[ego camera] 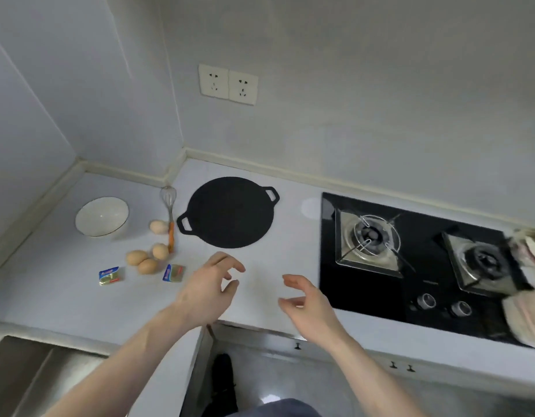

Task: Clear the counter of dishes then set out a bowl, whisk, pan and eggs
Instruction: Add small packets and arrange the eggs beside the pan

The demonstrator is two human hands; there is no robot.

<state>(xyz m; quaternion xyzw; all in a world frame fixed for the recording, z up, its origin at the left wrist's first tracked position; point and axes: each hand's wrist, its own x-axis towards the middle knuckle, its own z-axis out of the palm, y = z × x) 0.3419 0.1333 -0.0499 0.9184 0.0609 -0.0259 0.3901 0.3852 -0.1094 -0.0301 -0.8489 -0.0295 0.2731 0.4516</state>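
**Both hands empty over the set-out counter**

While both hands hover free, the white counter (pixel 64 296) carries everything. The two-burner gas hob (pixel 410 260) lies at 3 o'clock of the hands. The flat black two-handled pan (pixel 230 212) sits at 12 o'clock; the white bowl (pixel 101 216) at 10 o'clock. The left hand (pixel 206 293) and right hand (pixel 308 305) hang apart, fingers loosely curled (holding nothing). The orange-handled whisk (pixel 170 218) lies just left of the pan, four eggs (pixel 147 254) beside it, two small foil packets (pixel 110 276) near them.
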